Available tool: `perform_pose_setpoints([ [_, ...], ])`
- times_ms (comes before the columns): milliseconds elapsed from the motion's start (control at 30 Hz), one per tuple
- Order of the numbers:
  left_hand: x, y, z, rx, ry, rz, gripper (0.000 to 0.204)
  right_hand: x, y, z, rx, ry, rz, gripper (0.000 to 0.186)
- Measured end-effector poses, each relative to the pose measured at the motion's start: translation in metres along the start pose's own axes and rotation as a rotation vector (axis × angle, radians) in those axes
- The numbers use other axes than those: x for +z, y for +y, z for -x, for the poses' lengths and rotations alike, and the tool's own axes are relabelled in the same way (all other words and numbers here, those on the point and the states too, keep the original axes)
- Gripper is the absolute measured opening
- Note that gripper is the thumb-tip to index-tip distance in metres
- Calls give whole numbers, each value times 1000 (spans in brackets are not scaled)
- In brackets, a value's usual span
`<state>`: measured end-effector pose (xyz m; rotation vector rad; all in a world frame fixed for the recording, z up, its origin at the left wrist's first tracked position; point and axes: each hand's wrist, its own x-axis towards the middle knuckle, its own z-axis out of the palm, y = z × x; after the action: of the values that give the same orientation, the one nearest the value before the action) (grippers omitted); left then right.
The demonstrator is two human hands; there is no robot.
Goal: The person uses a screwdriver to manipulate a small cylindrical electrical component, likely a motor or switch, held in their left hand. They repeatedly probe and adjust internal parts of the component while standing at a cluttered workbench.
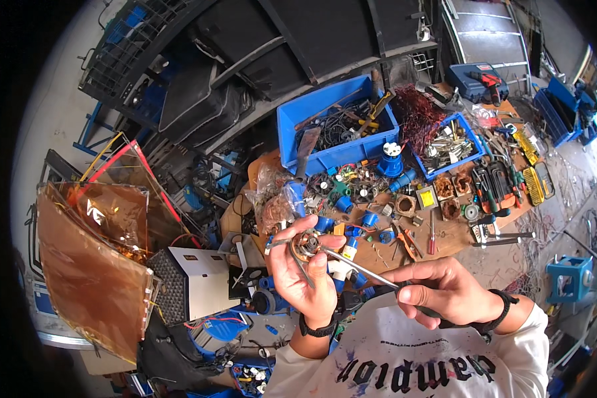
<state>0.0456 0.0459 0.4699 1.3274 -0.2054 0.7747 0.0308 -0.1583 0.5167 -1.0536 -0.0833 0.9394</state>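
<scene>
In front of my chest, my left hand (pixel 317 292) is closed round a small round metal part with copper-coloured windings (pixel 306 244), which looks like a little motor core. A loose grey strip or lead hangs across the palm below it. My right hand (pixel 444 288) grips a screwdriver (pixel 361 266), its dark handle mostly hidden in the fingers. The long steel shaft points up and left, and its tip meets the right side of the round part. Whether the tip sits in a slot or only touches the edge, I cannot tell.
Beyond my hands, a wooden workbench (pixel 454 229) carries blue plastic pieces, pliers and loose parts. A large blue bin (pixel 331 159) and a smaller blue tray (pixel 472 156) hold metal scrap. A red-handled screwdriver (pixel 432 232) lies nearby. Brown translucent sheets (pixel 99 259) lean at the left.
</scene>
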Motion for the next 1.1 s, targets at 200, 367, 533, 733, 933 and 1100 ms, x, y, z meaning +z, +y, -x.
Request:
perform_pose_setpoints([
  [200,1,4,0,-55,5,100,49,-10,10,-10,-32,-191,-203,31],
  [367,1,12,2,-237,-6,340,56,-7,11,-10,-120,-123,-30,31],
  [533,-3,14,2,-382,-77,459,56,-9,6,-3,-461,64,398,28],
  [733,7,15,9,-414,-189,397,53,-5,-10,-19,-867,280,703,14],
  [933,15,20,17,-359,-188,210,61,8,-7,-33,-805,295,610,15],
  [1100,17,27,19,-304,-222,160,60,11,-6,-33,-851,324,725,16],
])
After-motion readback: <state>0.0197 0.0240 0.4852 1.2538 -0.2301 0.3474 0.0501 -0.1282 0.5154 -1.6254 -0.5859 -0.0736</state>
